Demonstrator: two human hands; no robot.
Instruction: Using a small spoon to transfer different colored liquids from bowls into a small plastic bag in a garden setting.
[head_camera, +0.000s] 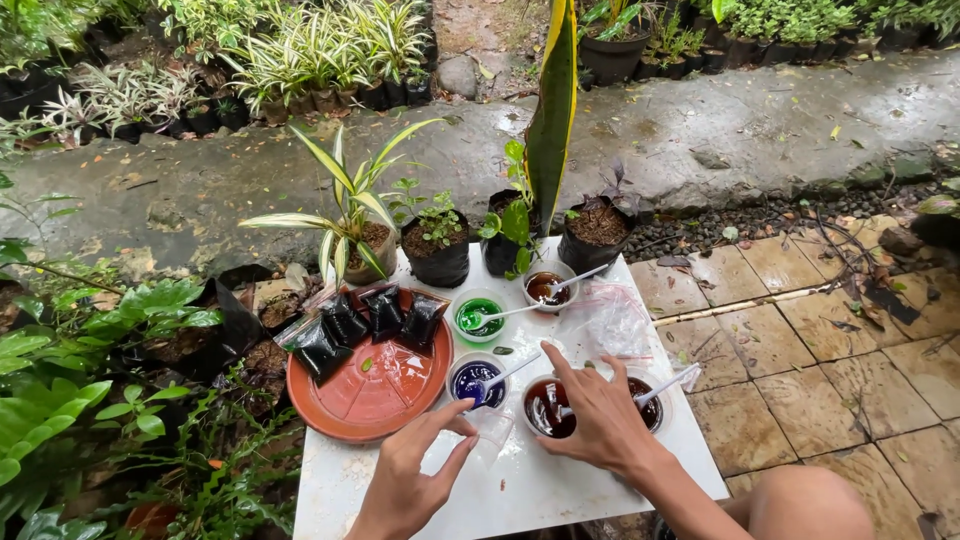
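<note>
My left hand (412, 478) rests on the white table (560, 490) and pinches a small clear plastic bag (492, 432) between thumb and fingers, just below a cup of blue liquid (474, 381). My right hand (598, 412) hovers with spread fingers over a cup of dark red liquid (547, 405), half covering a second dark cup (650, 401) with a white spoon. Behind them stand a cup of green liquid (478, 316) and a cup of brown liquid (546, 288), each with a spoon.
A terracotta saucer (372, 392) holds several filled black bags (348, 325). Loose clear plastic bags (612, 318) lie at the table's right. Potted plants in black bags (438, 248) line the far edge. Foliage crowds the left; paving tiles (840, 350) lie right.
</note>
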